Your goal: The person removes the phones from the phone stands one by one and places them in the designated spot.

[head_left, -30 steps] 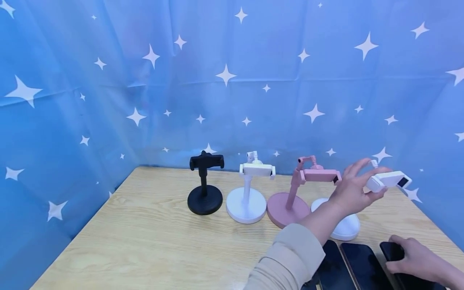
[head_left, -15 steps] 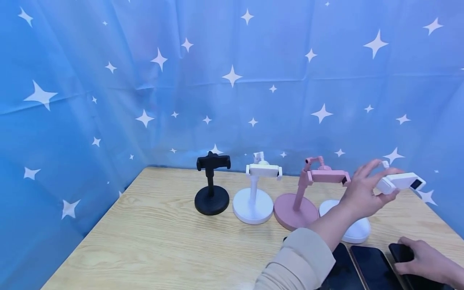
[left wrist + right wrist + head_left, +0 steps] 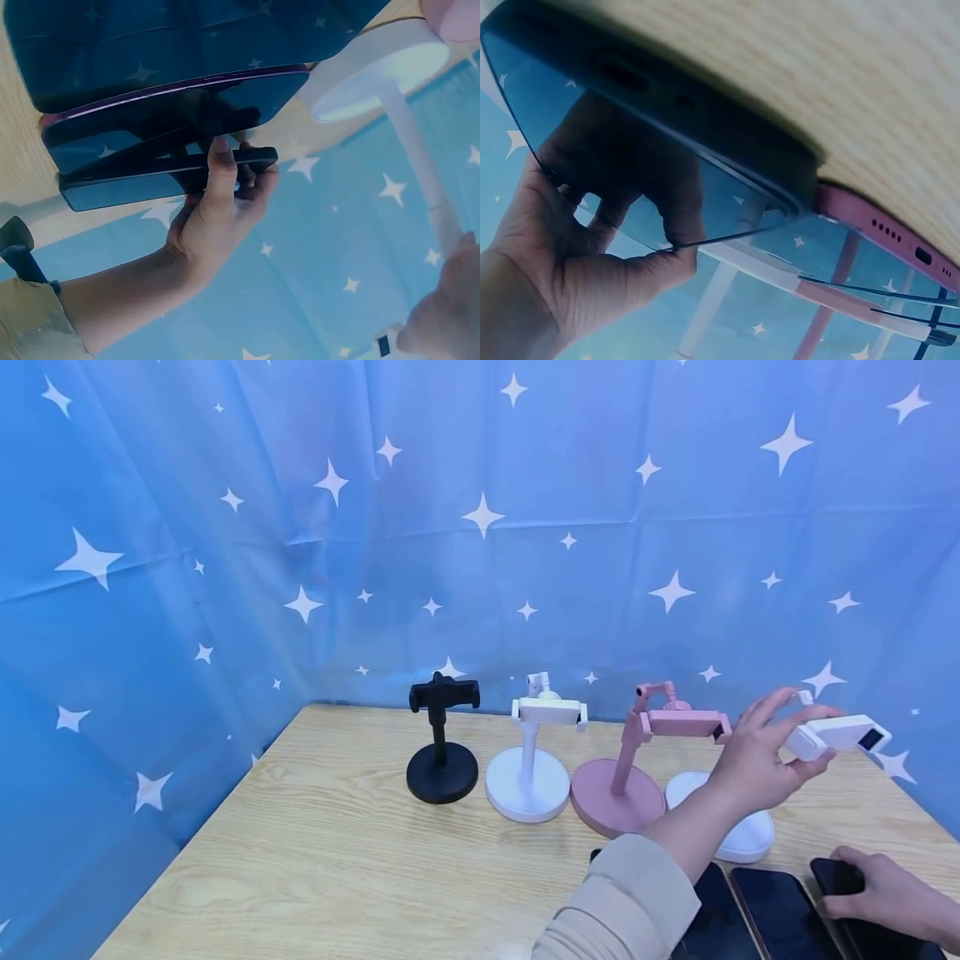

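Observation:
My left hand holds the clamp head of a white phone stand at the right. Its round white base rests on the table, and my forearm hides most of the stem in the head view; in the left wrist view the white stem rises to that hand. My right hand grips the far end of a black smartphone by its edges, thumb on one side and fingers on the other. Beside it lies a dark smartphone with a reddish rim, then another dark smartphone.
To the left stand a black phone stand, a white phone stand and a pink phone stand, in a row on the wooden table. A blue star-patterned cloth hangs behind and beside the table.
The head view has turned slightly left, so the scene sits further right in it. Both hands keep their holds on the white stand and the black smartphone, with little visible movement.

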Tool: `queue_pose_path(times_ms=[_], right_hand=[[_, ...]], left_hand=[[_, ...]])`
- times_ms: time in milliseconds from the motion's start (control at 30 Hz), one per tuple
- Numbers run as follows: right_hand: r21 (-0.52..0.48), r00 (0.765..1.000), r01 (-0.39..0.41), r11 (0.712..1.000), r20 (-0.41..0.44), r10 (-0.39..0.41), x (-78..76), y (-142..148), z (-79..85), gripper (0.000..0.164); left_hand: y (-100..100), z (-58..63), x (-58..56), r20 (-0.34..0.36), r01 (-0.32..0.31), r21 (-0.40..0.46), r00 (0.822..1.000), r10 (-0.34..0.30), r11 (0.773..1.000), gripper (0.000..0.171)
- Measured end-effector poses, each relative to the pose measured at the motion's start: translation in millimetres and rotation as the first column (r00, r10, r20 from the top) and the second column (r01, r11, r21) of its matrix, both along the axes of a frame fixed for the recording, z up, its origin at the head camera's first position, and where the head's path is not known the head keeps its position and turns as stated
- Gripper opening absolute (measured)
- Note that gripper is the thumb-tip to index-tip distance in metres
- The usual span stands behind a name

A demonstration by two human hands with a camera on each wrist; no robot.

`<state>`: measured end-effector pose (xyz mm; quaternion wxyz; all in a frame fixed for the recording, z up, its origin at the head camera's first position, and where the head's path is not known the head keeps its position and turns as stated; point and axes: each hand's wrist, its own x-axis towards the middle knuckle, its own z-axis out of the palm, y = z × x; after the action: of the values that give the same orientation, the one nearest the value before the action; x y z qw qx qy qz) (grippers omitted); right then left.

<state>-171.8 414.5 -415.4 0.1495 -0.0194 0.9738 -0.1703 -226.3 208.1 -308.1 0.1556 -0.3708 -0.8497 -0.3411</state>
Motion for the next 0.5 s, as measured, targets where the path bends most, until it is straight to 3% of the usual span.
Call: queue_pose_path(times_ms=[500], right_hand=[[-0.024,1.000,0.011,1.000,0.021,-0.010,3.0,-3.6,3.8,0.049]], left_hand=[[-2.3,0.5,-1.9,0.009,0.022,0.014,1.000,-0.022,1.000,0.043]])
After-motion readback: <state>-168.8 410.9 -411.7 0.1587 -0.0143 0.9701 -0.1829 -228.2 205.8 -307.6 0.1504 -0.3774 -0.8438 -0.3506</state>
